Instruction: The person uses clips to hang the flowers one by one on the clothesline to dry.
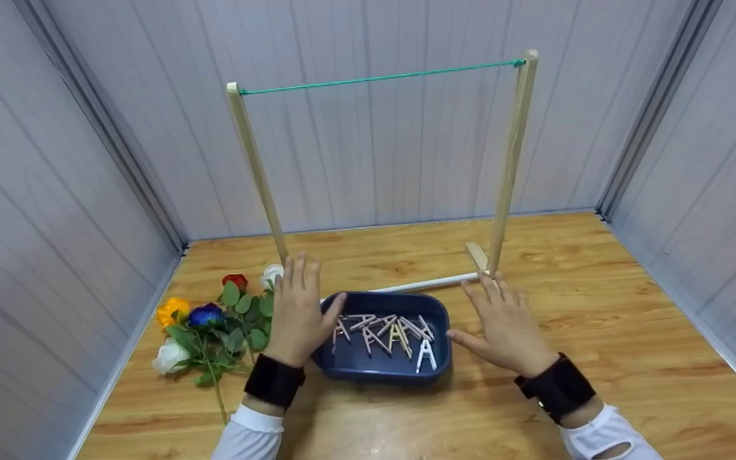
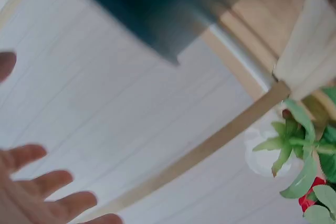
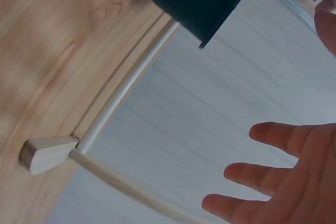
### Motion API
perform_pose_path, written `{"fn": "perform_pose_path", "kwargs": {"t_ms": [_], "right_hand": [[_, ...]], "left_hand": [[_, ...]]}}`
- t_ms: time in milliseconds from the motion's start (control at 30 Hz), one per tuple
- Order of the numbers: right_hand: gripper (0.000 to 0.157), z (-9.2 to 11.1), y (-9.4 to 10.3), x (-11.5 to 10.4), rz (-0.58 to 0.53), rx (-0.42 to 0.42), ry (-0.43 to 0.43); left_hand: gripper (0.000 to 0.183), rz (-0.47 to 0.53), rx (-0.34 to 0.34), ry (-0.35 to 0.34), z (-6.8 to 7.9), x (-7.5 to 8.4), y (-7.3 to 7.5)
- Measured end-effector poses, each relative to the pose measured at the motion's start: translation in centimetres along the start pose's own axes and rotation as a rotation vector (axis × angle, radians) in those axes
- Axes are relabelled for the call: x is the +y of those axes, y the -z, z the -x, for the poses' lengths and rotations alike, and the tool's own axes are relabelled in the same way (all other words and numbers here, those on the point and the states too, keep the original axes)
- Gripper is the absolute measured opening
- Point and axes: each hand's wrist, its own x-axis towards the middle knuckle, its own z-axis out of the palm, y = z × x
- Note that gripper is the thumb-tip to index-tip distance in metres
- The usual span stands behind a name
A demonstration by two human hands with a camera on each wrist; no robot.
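Between my two hands stands a dark blue plastic tub (image 1: 377, 370) holding several clothespins (image 1: 425, 354) in pale pink, yellow and white. My left hand (image 1: 301, 319) hovers at the tub's left side, fingers spread and straight, thumb overlapping the rim in the head view. On the other side, my right hand (image 1: 505, 326) is held with fingers extended and thumb pointing at the tub's right wall. Neither palm holds anything. Both wrist views show the spread fingers, with the tub (image 3: 199, 3) near the top.
Behind the tub rises a wooden frame with two posts (image 1: 510, 166), a green cord (image 1: 381, 78) strung between their tops and a white bar (image 1: 432, 281) at the base. Artificial roses lie at the left: a yellow one (image 1: 173, 311), a blue one (image 1: 206, 314), red and white ones.
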Motion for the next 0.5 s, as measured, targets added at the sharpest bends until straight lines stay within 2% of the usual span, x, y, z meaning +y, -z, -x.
{"fn": "perform_pose_path", "kwargs": {"t_ms": [167, 267, 367, 500], "right_hand": [[0.083, -0.8, -0.2, -1.4, -0.026, 0.033, 0.128], [0.078, -1.2, -0.4, -2.3, -0.046, 0.034, 0.2], [0.078, -1.5, -0.7, -3.2, -0.072, 0.001, 0.256], [0.081, -1.7, -1.3, -4.3, -0.102, -0.05, 0.306]], "left_hand": [[0.072, 0.083, 0.245, -0.018, -1.4, -1.1, 0.7], [0.071, 0.11, 0.333, 0.002, -2.4, -1.7, 1.1], [0.073, 0.152, 0.347, 0.07, -3.2, -2.2, 1.5], [0.081, 0.266, 0.291, 0.202, -4.4, -2.7, 1.9]]}}
